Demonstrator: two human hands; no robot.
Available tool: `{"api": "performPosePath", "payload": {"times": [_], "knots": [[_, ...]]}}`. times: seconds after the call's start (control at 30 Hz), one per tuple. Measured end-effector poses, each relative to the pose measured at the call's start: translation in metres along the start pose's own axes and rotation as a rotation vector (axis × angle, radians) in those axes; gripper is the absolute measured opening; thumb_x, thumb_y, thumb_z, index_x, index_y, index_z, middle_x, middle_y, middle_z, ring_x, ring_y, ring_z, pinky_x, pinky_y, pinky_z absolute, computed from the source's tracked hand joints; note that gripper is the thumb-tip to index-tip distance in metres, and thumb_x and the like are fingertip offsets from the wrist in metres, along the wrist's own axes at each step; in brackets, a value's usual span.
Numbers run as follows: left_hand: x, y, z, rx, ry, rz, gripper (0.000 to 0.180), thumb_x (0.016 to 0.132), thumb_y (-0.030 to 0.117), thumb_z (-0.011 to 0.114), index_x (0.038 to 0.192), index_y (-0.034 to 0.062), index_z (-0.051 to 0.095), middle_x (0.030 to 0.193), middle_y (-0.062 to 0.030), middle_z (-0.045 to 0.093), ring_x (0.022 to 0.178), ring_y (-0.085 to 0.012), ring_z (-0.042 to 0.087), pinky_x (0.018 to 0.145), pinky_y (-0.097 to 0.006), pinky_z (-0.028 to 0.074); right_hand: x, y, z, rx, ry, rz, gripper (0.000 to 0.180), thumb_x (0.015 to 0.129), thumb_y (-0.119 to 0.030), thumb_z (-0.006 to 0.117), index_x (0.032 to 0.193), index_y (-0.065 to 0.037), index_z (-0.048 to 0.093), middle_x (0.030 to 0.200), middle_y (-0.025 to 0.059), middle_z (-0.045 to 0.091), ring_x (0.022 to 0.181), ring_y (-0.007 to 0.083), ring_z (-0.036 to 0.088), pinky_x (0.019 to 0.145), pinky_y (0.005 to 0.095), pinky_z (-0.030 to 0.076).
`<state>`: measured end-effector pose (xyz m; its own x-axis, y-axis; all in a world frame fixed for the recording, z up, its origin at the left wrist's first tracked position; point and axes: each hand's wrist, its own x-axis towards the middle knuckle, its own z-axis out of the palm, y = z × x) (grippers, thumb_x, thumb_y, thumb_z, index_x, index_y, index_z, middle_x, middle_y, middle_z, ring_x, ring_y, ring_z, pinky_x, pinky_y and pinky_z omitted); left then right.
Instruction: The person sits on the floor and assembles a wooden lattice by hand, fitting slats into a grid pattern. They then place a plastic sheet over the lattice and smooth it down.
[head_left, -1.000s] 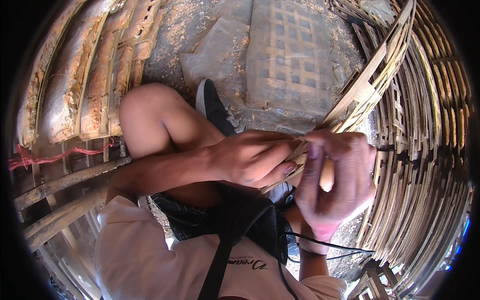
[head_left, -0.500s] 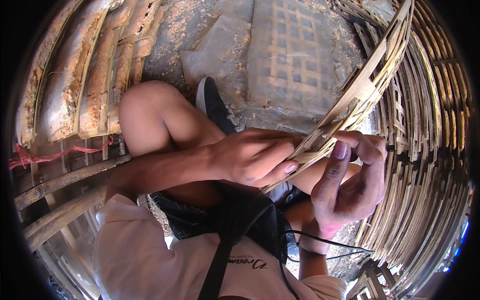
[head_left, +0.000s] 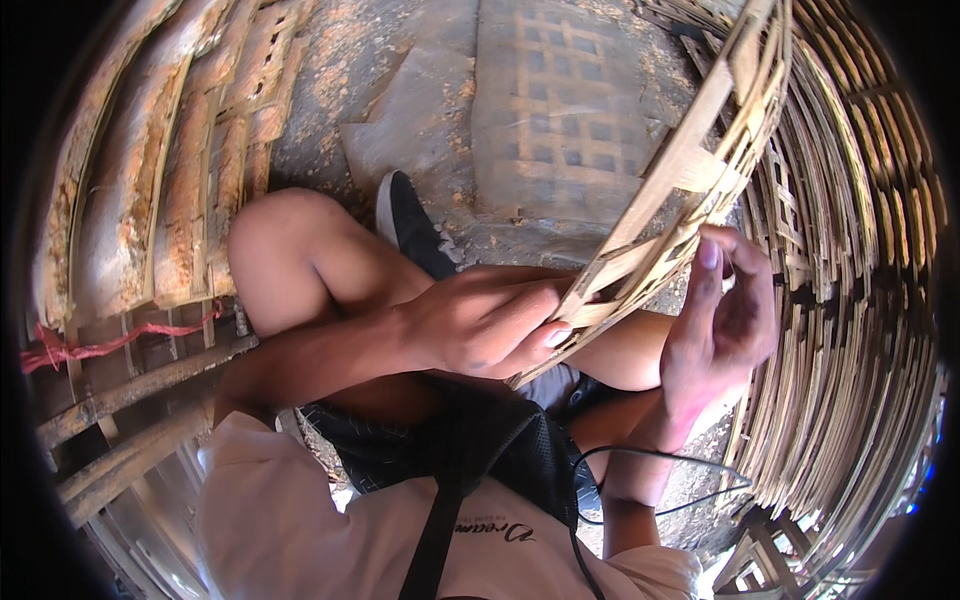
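A woven bamboo lattice panel [head_left: 690, 165], seen nearly edge-on, rises from my lap toward the upper right. My left hand [head_left: 495, 320] is closed around its lower end, with the thumb on the near face and some fingers hidden behind the slats. On the panel's right edge, my right hand [head_left: 725, 310] pinches at the thin strips with thumb and index finger. Its other fingers curl inward. Whether a single loose strip is between those fingertips is too small to tell.
Stacked bamboo lattice panels [head_left: 830, 390] fill the right side. Another lattice [head_left: 565, 130] lies under translucent sheeting on the floor ahead. At left stands a slatted bamboo structure [head_left: 130, 200] with a red tie [head_left: 120, 338]. A black cable [head_left: 690, 458] loops near my right forearm.
My right hand has slid farther up along the panel's edge, away from my left hand. The panel has shifted left and turned slightly, so more of its open weave shows.
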<state>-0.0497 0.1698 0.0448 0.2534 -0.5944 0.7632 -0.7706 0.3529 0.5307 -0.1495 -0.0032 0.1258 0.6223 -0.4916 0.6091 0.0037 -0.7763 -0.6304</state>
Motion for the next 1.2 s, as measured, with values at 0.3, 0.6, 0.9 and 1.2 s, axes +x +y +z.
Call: {"api": "performPosePath", "payload": {"times": [0.3,0.6,0.9,1.2], "knots": [[0.007,0.005,-0.008,0.036,-0.06,-0.021,0.022,0.1,0.003,0.054,0.111,-0.0147,0.062,0.105,-0.0249,0.07,0.086,-0.0349,0.073,0.075,-0.042,0.062,-0.002,0.023,0.002,-0.049,-0.021,-0.228,0.017,0.085,0.005,0.075,0.101,-0.002,0.076,0.088,0.0083,0.072,0.076,0.0192,0.064,0.072,0.0305,0.05],[0.01,0.003,-0.007,0.095,-0.021,0.065,0.022,0.101,0.004,0.053,0.11,-0.0149,0.061,0.098,-0.0221,0.07,0.079,-0.0335,0.072,0.07,-0.041,0.061,-0.008,0.017,0.009,-0.092,-0.061,-0.334,0.031,0.073,0.008,0.073,0.102,-0.001,0.076,0.086,0.0072,0.066,0.076,0.0226,0.062,0.071,0.033,0.048],[0.008,0.004,-0.01,0.008,-0.094,-0.033,0.022,0.098,0.0,0.055,0.112,-0.0146,0.062,0.102,-0.0219,0.07,0.084,-0.0333,0.073,0.075,-0.041,0.061,-0.011,0.034,-0.011,0.083,0.078,-0.076,0.01,0.09,0.0,0.065,0.094,0.001,0.074,0.084,0.0089,0.07,0.075,0.0188,0.062,0.071,0.0299,0.049],[0.015,0.003,-0.019,-0.071,-0.181,-0.202,0.039,0.099,0.001,0.04,0.128,-0.0146,0.06,0.122,-0.0243,0.071,0.106,-0.0333,0.072,0.096,-0.039,0.057,0.009,0.087,-0.03,0.4,0.286,0.322,0.02,0.101,-0.004,0.066,0.119,0.002,0.067,0.104,0.0129,0.077,0.095,0.0128,0.068,0.088,0.026,0.052]]}}
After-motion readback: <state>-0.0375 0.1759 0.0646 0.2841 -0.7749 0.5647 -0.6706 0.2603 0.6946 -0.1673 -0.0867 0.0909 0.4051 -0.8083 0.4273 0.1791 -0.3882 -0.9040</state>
